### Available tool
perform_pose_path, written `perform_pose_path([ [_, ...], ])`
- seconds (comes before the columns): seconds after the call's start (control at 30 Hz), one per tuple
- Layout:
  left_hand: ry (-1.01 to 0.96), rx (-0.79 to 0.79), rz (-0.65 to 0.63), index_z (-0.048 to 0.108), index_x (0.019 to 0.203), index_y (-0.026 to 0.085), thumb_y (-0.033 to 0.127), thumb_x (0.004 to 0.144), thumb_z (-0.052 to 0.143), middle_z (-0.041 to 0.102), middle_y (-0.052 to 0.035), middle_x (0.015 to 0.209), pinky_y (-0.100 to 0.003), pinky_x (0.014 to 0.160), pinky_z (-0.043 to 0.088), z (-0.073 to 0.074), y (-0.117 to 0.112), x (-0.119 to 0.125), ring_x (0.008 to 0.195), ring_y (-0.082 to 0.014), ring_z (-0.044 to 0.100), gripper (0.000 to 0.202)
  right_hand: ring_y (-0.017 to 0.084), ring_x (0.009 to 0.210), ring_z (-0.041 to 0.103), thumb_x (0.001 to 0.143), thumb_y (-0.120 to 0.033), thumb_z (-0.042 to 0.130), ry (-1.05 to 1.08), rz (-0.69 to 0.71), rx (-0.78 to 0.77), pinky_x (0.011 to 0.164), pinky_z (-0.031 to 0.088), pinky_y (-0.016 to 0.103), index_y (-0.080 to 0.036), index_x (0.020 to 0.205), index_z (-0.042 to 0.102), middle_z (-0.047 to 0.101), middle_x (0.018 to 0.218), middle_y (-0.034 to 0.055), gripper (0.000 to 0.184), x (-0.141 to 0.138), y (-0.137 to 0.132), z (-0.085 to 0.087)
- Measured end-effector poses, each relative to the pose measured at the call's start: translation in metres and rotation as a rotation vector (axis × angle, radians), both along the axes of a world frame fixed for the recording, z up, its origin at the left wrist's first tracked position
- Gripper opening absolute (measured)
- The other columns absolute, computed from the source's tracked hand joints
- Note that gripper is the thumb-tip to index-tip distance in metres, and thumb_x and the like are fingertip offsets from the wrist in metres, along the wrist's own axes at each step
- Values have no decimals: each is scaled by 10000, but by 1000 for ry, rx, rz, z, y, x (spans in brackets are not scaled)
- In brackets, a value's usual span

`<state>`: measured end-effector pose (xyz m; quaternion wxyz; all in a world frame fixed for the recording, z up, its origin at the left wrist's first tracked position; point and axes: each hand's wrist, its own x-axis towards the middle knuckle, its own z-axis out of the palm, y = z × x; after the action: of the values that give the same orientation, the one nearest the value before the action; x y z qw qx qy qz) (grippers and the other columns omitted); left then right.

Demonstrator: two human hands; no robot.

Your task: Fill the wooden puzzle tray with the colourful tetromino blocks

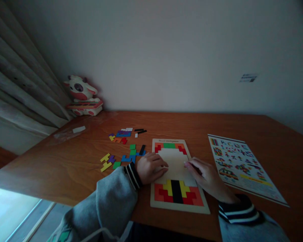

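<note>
A wooden puzzle board (179, 209) lies before me, with coloured flat pieces set in at its top and bottom and a bare pale middle. My left hand (153, 168) rests over the board's left edge. Its fingers are loosely bent, thumb a little apart, and I see nothing in them. Over the right side of the board, my right hand (204, 174) is closed in a pinch; a tiny pale spot shows at the fingertips, too small to name. A black bar piece (177, 192) stands between yellow pieces in the lower part.
Loose puzzle pieces (126, 158) in several colours lie left of the board. A printed pattern sheet (244, 164) lies at the right. At the back left stand a cow-shaped toy keyboard (84, 97) and a clear plastic bag (68, 135), near a curtain (22, 74).
</note>
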<state>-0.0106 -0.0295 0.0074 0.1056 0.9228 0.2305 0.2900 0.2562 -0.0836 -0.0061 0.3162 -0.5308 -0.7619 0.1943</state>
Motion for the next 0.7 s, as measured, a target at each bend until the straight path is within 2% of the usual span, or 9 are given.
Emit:
perform_pose_path([
  [0.07,42,66,66,693,1014,189,333,970,531,721,-64,918,-333,767,476,4,-10,-8,832,-197,650,222,181,746,646,1025,-410,409,12,-30,43,709,514,300,-222,859,618,657,815,44,326,4,-10,-1],
  [0.17,105,136,111,680,1035,206,315,962,549,732,-55,942,-344,747,460,6,-37,-22,821,-200,648,186,199,923,692,1016,-384,433,11,-62,75,841,554,317,-245,1010,650,717,994,62,258,10,-32,-4],
  [0.23,97,140,136,667,1055,206,309,964,557,738,-52,966,-344,733,455,4,-56,-30,820,-197,652,176,201,1003,702,999,-386,469,-18,-92,98,898,564,316,-275,1111,654,731,1089,49,243,12,-48,-9],
  [0.33,62,147,176,654,1099,205,290,970,552,749,-45,1012,-353,752,463,-3,-76,-40,857,-199,670,185,208,1113,687,982,-401,500,-73,-144,120,971,559,328,-299,1257,615,711,1227,40,315,13,-65,-20],
  [0.5,10,157,203,651,1125,190,221,978,518,762,-51,1030,-340,774,484,-12,-85,-46,890,-194,693,201,210,1228,631,970,-402,528,-135,-138,162,1028,532,340,-299,1382,531,640,1369,37,425,9,-80,-36],
  [0.6,-13,156,219,650,1122,183,201,973,518,763,-52,1017,-341,788,502,-11,-87,-49,879,-186,695,200,211,1264,604,975,-411,509,-109,-144,112,1040,516,339,-301,1412,507,612,1407,27,451,8,-85,-40],
  [0.7,-14,176,214,650,1134,183,202,974,526,759,-52,999,-335,760,511,-8,-86,-63,869,-183,693,204,207,1248,616,981,-449,479,-39,-225,41,1031,516,324,-307,1384,544,622,1397,12,433,9,-90,-40],
])
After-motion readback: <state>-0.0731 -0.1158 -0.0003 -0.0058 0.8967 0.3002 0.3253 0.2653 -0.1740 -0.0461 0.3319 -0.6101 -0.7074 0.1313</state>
